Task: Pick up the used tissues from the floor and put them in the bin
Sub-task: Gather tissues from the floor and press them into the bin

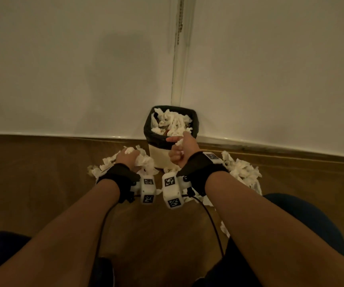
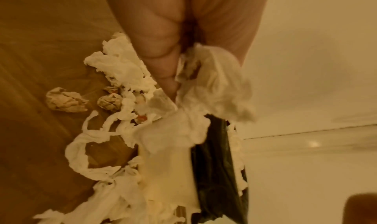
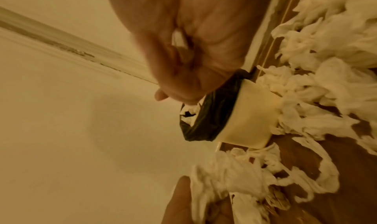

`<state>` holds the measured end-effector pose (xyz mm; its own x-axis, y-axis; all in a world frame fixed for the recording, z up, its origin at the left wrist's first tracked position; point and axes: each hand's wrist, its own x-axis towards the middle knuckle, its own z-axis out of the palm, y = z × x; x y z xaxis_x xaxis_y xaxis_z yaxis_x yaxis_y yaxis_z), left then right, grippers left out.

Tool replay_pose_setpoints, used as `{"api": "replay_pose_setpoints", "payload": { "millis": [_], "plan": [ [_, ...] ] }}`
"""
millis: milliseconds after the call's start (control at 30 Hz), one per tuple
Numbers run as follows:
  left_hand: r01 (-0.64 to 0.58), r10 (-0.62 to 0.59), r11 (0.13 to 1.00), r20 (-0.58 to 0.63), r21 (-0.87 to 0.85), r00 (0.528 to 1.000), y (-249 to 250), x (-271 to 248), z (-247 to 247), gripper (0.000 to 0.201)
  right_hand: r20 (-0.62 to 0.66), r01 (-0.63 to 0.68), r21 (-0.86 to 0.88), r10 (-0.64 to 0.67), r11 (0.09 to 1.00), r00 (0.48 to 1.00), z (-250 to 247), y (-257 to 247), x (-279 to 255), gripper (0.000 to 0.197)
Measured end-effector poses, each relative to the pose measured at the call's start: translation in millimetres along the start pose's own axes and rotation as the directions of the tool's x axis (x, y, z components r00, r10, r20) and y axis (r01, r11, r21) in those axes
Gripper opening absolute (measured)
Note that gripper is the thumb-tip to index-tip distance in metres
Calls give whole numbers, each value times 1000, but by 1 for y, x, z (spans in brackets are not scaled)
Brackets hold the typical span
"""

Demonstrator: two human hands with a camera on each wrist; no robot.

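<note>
Left hand (image 1: 126, 157) fingers clutch floor tissues (image 1: 146, 162) beside the bin (image 1: 158, 151); right hand (image 1: 182, 149) fingers pinch a tissue scrap (image 1: 179, 142)

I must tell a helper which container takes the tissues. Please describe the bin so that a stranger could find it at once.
Look at the corner where the two white walls meet the brown floor. The bin stands there, with loose tissues on both sides. It alone stands upright: cream body, black liner folded over its rim, tissues inside.
</note>
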<state>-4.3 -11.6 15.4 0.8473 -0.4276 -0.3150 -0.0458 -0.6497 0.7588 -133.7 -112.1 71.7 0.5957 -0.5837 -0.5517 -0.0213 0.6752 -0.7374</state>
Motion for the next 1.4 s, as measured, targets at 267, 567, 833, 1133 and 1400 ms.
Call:
{"api": "replay_pose_setpoints", "payload": {
  "millis": [267,567,833,1133,1400],
  "plan": [
    [177,-76,772,187,-610,979,34,-9,-14,40,-12,44,-74,-45,996,999,-1,-30,-33,23],
    [229,-110,613,206,-756,972,66,-19,-11,37,-42,172,-86,-176,981,984,-15,-55,-53,19],
    [6,116,784,157,-620,981,106,-34,-12,25,-62,174,-257,-196,951,979,-24,-70,-37,32],
    [-308,380,850,91,-426,921,146,-18,-2,37,-21,395,-551,-486,735,874,-29,-79,12,33],
    [-363,415,827,31,-429,909,152,24,3,38,-74,408,-533,-521,741,850,-39,-80,63,26]
  ]
}}
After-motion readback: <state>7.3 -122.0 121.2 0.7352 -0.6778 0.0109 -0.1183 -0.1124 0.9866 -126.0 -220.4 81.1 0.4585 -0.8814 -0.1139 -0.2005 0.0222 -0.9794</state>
